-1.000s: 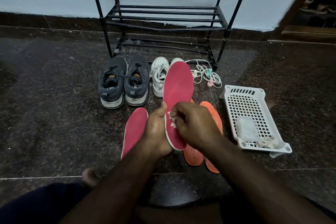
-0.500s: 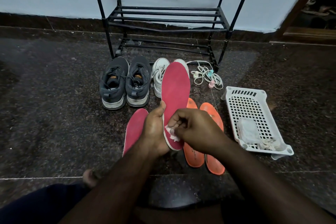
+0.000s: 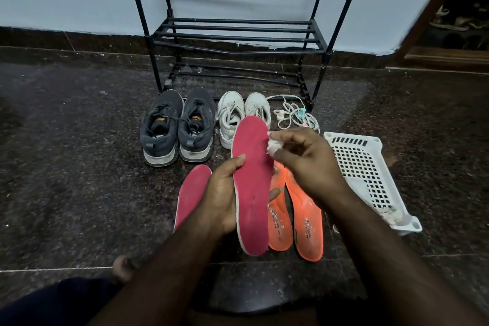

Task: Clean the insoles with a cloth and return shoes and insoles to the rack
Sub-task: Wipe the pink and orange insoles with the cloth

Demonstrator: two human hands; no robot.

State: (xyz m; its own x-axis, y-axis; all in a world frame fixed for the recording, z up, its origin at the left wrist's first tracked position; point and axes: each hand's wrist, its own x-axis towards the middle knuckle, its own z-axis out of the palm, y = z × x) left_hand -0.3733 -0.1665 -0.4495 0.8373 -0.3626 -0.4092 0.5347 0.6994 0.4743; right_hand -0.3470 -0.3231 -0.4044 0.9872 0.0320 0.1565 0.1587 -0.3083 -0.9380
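Head view: my left hand [image 3: 225, 193] grips the red insole [image 3: 251, 182] mid-length, long axis running away from me, while my right hand's fingers [image 3: 280, 137] pinch the cloth [image 3: 272, 145] against its far right edge.

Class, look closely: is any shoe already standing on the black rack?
No: both the dark shoes and the white shoes stand on the floor before the rack.

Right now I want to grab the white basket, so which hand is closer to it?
The right hand, pinching a small cloth, hovers just left of the white basket. The left hand grips the red insole farther away.
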